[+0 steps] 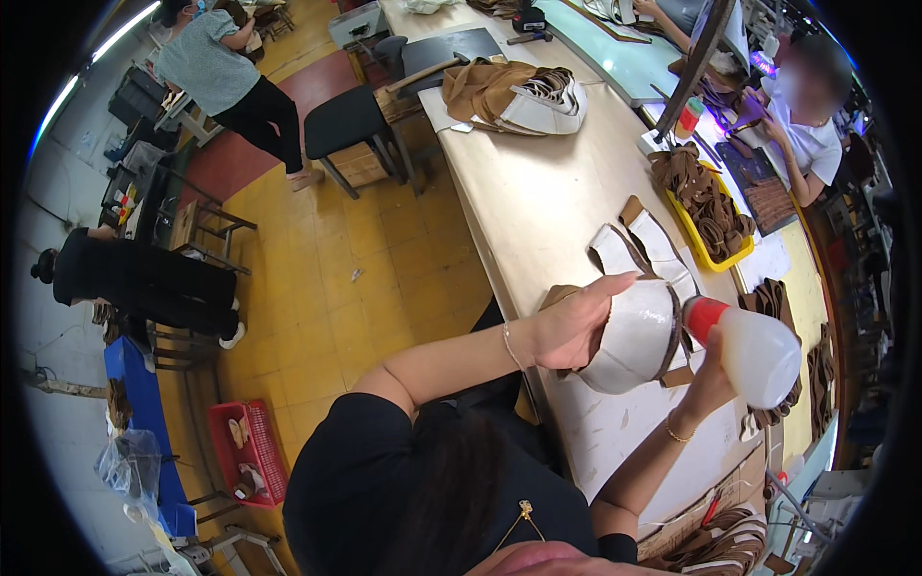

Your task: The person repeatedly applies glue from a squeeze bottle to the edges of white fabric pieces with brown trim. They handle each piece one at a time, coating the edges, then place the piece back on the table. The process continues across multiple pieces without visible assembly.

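Left hand (576, 331) of the worker closes on a curved white panel with a brown edge (629, 341), the thumb at its rim, holding it up over a long pale worktable (538, 202). From where I stand, the right hand (713, 376) is wrapped around a translucent white plastic bottle (765, 360), which lies tilted with its red top (704, 317) aimed at the panel's right edge; whether the two touch, I can't tell.

Just beyond the grip, flat white pieces with brown ends (658, 245) lie on the table. Farther off, past the bottle, a yellow plastic basket (723, 265) holds a heap of looped brown strips (696, 192). Well beyond the left hand, up the same table, sits a pile of brown and white pieces (519, 96). Across the table from the grip, a person in a white short-sleeved top (816, 144) sits near a purple light (764, 64). Below the right hand, close to the worker's body, more brown and white pieces (720, 542) are stacked.
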{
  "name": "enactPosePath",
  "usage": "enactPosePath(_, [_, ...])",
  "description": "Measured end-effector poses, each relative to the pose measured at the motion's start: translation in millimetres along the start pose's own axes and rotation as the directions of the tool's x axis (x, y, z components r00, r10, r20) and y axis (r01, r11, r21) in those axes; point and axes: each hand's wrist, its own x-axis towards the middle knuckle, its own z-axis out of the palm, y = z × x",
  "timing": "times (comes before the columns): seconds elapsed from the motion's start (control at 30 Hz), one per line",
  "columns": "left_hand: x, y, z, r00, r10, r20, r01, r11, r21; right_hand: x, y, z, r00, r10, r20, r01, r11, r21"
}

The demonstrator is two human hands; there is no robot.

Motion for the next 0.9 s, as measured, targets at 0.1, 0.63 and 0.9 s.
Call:
enactPosePath(0.1, [5,44,6,0.995,-0.065,0.074,0.077,0.982,-0.174,5,-1,-13,0.979,0.070,-0.192,-0.025,0.974,0.223])
enactPosePath(0.63, [-13,-4,-25,0.918,0.395,-0.036,-0.383,0.906,0.181,-20,-37,-16,0.926,-0.312,0.211,0.196,0.878,0.437])
enactPosePath(0.9, [-12,-15,-28,0.938,0.338,-0.075,-0.315,0.923,0.221,-15,-47,-10,0.954,-0.279,0.108,0.193,0.850,0.491])
